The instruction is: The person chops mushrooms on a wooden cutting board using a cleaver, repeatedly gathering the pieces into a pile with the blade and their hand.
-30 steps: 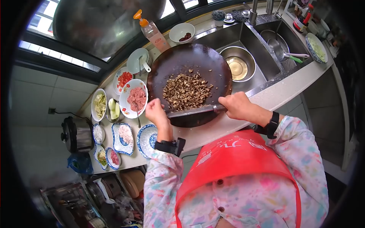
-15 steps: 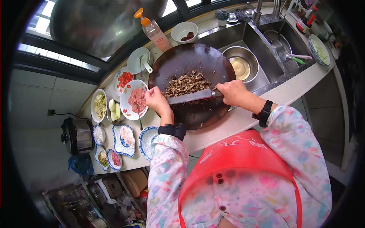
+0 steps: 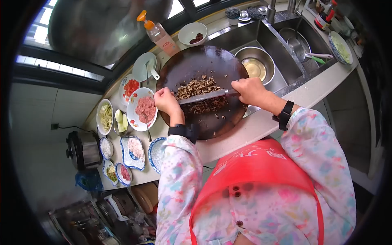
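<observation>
A kitchen knife [image 3: 204, 96] spans the round dark chopping board [image 3: 218, 61]. My right hand [image 3: 252, 92] is wrapped round its handle. At the far end of the blade, my left hand [image 3: 166, 102] is closed in a pinch on the tip. Finely chopped brown bits, perhaps mushroom [image 3: 195, 87], lie heaped on the board on both sides of the blade, with a few scattered crumbs. Close to my left hand stands a white flowered bowl [image 3: 132, 119] of minced meat [image 3: 145, 109] with a spoon in it.
Left on the counter are a dish of chopped red pieces [image 3: 131, 87], a pale lidded bowl [image 3: 141, 67], and several small dishes. Behind the board stand a pump bottle [image 3: 164, 42] and a white bowl [image 3: 185, 32]. A metal basin [image 3: 267, 61] sits in the sink at right.
The knife has shifted slightly up and left, its blade now tilted differently over the chopped bits. Both hands keep their hold. The whole view has shifted a little.
</observation>
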### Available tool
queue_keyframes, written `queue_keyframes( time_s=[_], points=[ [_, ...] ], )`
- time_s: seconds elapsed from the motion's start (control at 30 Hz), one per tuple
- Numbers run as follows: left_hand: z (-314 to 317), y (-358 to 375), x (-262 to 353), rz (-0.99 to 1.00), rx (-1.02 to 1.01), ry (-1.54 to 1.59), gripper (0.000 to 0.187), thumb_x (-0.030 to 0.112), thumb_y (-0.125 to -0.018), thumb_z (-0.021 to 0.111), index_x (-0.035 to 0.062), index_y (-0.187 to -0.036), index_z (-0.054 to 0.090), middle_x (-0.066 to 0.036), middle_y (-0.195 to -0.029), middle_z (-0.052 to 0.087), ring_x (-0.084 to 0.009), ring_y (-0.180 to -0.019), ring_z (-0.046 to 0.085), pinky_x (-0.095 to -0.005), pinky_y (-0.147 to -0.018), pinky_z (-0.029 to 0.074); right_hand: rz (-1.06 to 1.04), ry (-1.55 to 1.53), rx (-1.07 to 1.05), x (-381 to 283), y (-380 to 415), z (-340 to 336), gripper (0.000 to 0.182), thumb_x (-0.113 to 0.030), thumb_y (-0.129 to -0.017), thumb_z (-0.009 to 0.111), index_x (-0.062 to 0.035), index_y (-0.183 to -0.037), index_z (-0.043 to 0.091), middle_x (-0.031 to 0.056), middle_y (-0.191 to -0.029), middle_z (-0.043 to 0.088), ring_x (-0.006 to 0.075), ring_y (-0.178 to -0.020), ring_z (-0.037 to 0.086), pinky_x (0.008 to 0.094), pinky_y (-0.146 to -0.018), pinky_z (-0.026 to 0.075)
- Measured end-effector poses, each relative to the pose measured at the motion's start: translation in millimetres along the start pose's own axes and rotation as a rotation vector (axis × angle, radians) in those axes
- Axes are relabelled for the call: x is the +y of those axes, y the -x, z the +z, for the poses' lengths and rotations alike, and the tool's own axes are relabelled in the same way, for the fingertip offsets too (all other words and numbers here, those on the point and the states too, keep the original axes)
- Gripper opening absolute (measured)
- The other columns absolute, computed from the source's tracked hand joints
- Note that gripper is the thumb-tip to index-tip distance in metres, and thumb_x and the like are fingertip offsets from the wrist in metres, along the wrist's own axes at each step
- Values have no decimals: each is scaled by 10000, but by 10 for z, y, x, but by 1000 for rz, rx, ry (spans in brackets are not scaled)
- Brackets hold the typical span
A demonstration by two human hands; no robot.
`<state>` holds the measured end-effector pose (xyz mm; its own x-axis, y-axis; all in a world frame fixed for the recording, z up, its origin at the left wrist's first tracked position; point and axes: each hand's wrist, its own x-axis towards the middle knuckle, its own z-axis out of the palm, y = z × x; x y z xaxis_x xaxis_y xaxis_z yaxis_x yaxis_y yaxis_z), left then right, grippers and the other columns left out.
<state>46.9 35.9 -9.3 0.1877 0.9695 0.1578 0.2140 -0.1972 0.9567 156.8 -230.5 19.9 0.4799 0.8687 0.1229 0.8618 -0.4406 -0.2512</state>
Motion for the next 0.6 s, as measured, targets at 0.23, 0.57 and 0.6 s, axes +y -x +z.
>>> queue_keyframes(
  time_s=[0.23, 0.57, 0.6],
  points=[
    [-243, 6, 23, -239, -166, 175, 102, 84, -774, 612, -10, -799, 580, -40, -598, 565, -107, -458, 482, -229, -431, 377, -89, 41, -23, -165, -101, -522, 175, -119, -643, 626, -82, -808, 581, 107, -705, 639, 285, -690, 646, 405, -591, 503],
    [-14, -75, 249, -263, -109, 267, 111, 93, -794, 631, 11, -832, 567, -32, -605, 553, -75, -491, 470, -210, -446, 343, -14, 30, 50, 0, -23, -292, 176, -97, -648, 622, -80, -812, 561, 123, -714, 634, 293, -685, 644, 414, -569, 496],
    [-25, -88, 289, -220, -147, 325, 131, 112, -802, 637, 17, -837, 555, -18, -598, 535, -52, -483, 434, -200, -433, 318, -40, 42, 87, -40, -22, -348, 173, -97, -655, 621, -79, -815, 560, 123, -719, 635, 289, -689, 645, 410, -570, 499]
  ],
)
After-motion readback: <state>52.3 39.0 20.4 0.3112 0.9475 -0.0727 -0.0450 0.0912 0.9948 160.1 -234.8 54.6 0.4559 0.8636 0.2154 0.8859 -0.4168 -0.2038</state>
